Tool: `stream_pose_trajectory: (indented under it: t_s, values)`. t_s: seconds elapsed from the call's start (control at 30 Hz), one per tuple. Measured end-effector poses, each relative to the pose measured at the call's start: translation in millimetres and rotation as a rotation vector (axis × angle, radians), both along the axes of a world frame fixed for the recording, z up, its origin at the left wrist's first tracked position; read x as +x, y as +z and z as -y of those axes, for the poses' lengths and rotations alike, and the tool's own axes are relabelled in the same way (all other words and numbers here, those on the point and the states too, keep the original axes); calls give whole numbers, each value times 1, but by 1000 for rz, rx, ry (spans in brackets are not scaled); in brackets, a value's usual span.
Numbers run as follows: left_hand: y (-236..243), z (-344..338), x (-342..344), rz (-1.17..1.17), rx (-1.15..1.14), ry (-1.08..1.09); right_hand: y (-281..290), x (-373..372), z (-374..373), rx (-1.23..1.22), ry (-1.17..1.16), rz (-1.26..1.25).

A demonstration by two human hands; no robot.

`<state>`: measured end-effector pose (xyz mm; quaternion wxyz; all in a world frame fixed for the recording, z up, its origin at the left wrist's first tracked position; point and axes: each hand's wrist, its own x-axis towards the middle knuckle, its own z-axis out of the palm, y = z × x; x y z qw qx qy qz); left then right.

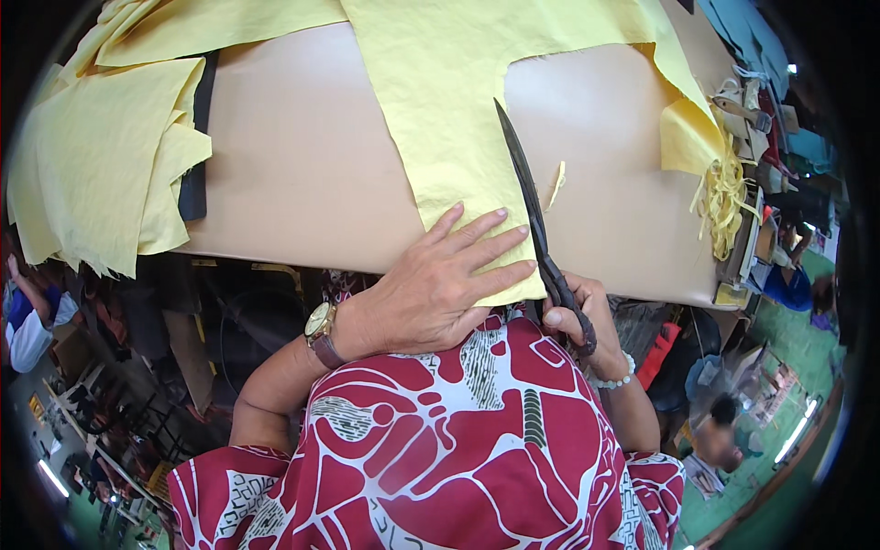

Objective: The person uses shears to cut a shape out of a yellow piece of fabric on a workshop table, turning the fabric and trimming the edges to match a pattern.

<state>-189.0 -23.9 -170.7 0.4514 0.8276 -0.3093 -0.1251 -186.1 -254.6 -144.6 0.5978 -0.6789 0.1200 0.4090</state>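
A broad piece of yellow fabric point(440, 101) runs from the far edge of the table down to its front edge. My left hand point(449, 280) lies flat on the fabric's near end, fingers spread. In my right hand point(582, 312) are large dark scissors point(524, 174), gripped by the handles at the table's front edge. Their blades look closed and point away from me along the fabric's right edge. A thin yellow scrap point(557, 185) lies just right of the blades.
Stacked yellow fabric pieces point(96, 165) hang over the table's left side. More yellow cloth and a bunch of trimmed strips point(724, 197) sit at the right edge. The tan tabletop point(293, 147) shows on both sides of the fabric. Another person point(717, 440) is at the lower right.
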Motion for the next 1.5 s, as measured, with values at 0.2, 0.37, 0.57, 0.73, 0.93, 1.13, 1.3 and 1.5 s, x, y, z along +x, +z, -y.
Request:
stream_pose_trajectory:
  t_s: [0.2,0.37,0.57,0.73,0.93,1.13,1.3,1.5]
  values:
    - [-1,-1,-2,-11,0,-2,0,0,-1,-12,-19,-40]
    - [-2,-1,-2,-5,-27,8,-9,-9,1,11,-68,-43]
    - [-2,-1,-2,-24,-54,8,-7,-11,-3,28,-79,-40]
    - [-3,-3,-3,-64,-99,7,-10,-15,-4,12,-70,-2]
    - [-3,-7,-3,-116,-163,-4,-8,-11,-10,21,-57,11]
    - [-4,-8,-3,-140,-187,-16,-11,-16,-16,84,-92,11]
    - [-7,-8,-5,-148,-240,-11,-11,-21,-20,102,-129,-2]
    - [-4,-10,-6,-227,-306,-26,-14,-23,-20,164,-130,2]
